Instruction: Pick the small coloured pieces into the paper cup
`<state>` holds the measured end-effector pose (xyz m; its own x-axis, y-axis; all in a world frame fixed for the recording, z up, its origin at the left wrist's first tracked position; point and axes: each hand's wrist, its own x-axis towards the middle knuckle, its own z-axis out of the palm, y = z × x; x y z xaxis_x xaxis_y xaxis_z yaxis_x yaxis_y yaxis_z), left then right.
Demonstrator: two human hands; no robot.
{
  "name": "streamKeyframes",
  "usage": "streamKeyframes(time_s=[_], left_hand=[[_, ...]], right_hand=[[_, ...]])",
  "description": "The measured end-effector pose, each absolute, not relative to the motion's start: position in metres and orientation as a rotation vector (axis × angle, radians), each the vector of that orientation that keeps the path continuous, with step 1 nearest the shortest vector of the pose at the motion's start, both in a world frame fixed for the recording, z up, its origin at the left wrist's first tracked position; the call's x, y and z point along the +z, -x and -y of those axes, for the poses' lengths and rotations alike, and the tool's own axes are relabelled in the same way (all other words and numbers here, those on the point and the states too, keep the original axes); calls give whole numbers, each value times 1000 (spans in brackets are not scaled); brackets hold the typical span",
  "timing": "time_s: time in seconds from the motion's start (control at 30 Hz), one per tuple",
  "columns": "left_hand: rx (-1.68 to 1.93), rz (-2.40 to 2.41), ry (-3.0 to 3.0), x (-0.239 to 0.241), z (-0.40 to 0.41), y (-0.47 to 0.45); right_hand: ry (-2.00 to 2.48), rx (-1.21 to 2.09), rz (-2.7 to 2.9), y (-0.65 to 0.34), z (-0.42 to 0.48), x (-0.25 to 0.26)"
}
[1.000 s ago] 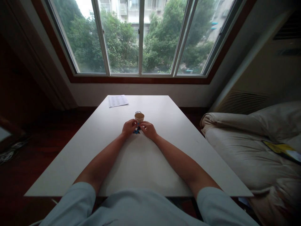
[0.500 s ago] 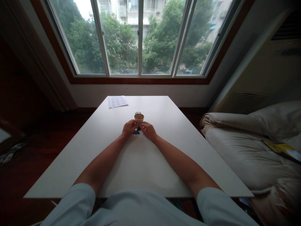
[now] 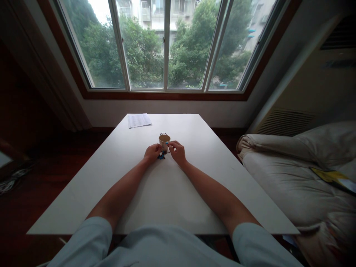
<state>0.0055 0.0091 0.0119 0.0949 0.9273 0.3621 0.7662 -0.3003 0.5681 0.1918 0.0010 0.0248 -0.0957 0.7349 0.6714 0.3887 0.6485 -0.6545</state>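
A paper cup (image 3: pixel 164 139) stands upright on the white table (image 3: pixel 178 200), its mouth facing up. My right hand (image 3: pixel 177 151) is raised at the cup's right front, thumb and fingers pinched on a small blue piece (image 3: pixel 167 143) near the rim. At the left of the cup rests my left hand (image 3: pixel 152 151), its fingers closed and their tips close to the cup's side; what they hold, if anything, is too small to make out. Between my hands lies a little pile of small blue and dark pieces (image 3: pixel 161 156), their kind unclear.
Behind the cup, a thin dark looped object (image 3: pixel 163 134) is partly hidden. Printed sheets of paper (image 3: pixel 139 120) lie at the table's far left corner. A padded cream sofa (image 3: pixel 278 178) stands along the right side, and a window (image 3: pixel 165 48) is beyond the table.
My right hand has lifted from the pile to the cup's rim, carrying the small blue piece. My left hand has stayed nearly still beside the cup.
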Motion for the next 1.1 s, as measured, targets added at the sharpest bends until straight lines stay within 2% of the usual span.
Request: streamKeyframes(time_s=[0.67, 1.1], left_hand=[[887, -1705, -2225, 10, -10, -6], [848, -1659, -2280, 3, -16, -3]], right_hand=[[984, 67, 1791, -199, -17, 17], [973, 16, 1837, -198, -10, 21]])
